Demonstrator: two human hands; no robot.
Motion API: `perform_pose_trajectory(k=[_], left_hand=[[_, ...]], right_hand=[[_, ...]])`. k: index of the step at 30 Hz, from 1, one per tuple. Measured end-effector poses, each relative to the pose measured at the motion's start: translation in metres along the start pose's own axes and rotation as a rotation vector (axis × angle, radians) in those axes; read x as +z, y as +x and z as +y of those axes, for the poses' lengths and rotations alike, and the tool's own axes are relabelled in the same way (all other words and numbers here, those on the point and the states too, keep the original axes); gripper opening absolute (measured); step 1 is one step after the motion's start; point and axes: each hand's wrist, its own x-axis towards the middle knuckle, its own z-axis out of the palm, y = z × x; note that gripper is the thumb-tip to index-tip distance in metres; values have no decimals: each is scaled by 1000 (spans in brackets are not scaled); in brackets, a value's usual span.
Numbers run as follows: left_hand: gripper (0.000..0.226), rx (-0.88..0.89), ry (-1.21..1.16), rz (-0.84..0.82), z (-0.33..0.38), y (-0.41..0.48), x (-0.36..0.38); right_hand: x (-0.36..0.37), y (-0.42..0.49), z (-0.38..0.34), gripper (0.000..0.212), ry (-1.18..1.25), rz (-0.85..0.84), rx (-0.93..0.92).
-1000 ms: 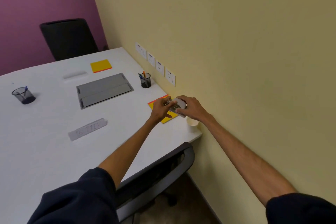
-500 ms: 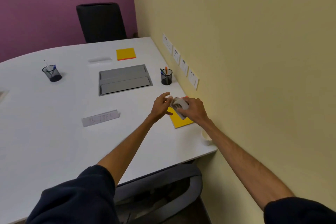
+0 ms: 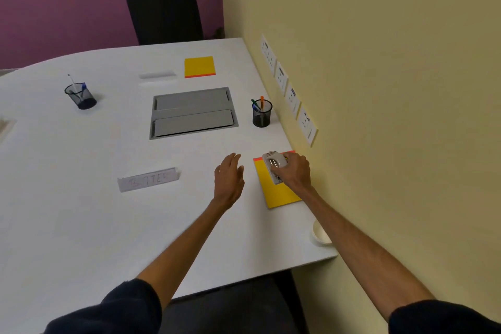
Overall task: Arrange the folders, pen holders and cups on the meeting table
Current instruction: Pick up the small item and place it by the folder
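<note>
The white meeting table (image 3: 81,225) runs along the wall, and the yellow folder (image 3: 279,192) lies flat on it at the wall side, near the front corner. It looks thin, light and bendy, flush to the top, so I'd tease up an edge or slide it rather than pinch it. The mesh pen holder (image 3: 262,115) beyond looks stiff; take it round the body. The pale cup (image 3: 320,233) at the table's edge looks light and crushable. The right hand (image 3: 294,171) has its fingers curled round a small grey clip-like piece (image 3: 273,164) on top of the folder; the left hand (image 3: 229,179) is beside it, fingers relaxed, holding nothing.
</note>
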Motion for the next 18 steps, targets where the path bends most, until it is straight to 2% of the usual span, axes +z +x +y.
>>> perform_pose_trajectory(k=[2, 13, 18], left_hand=[[46, -37, 78, -15, -7, 11, 14], [62, -285, 168, -109, -71, 69, 91], [63, -310, 261, -151, -97, 94, 106]], right_hand=[[9, 23, 4, 39, -11, -27, 15], [79, 168, 30, 50, -72, -123, 24], [105, 219, 42, 51, -98, -126, 101]])
